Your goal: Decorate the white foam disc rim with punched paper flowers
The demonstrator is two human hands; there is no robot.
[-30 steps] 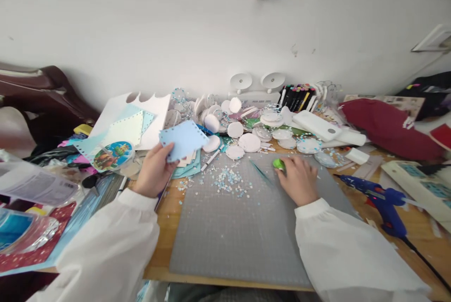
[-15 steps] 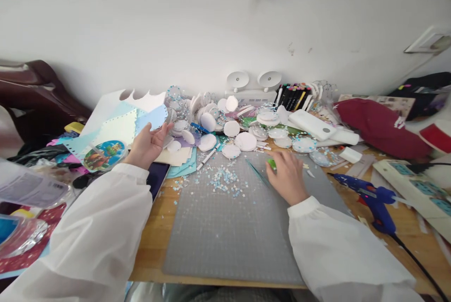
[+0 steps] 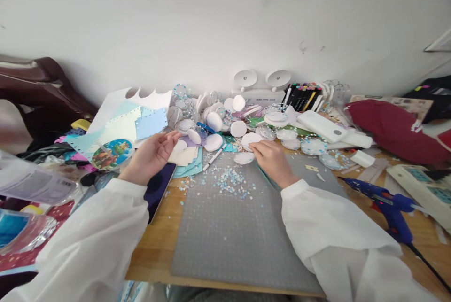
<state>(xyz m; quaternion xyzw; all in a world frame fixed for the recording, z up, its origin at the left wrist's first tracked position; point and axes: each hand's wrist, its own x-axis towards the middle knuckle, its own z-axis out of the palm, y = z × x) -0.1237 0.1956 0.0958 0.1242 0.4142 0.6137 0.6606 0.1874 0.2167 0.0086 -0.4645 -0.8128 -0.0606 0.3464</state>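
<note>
Frame centre: the right grip (image 3: 273, 160) pinched a white disc (image 3: 243, 158) that projected leftward; centre-left, the left grip (image 3: 151, 155) hung unclosed, palm showing.

The left sleeve (image 3: 95, 231) and right sleeve (image 3: 327, 227) are plain white, long and loosely cut, in a smooth, thin-looking cloth that billows into soft, greyish-shadowed folds. Each narrows to a snug cuff, the left cuff (image 3: 128, 187) and right cuff (image 3: 293, 189) both white and lightly gathered. The left grip (image 3: 151, 155) and right grip (image 3: 270, 158) are bare.
</note>
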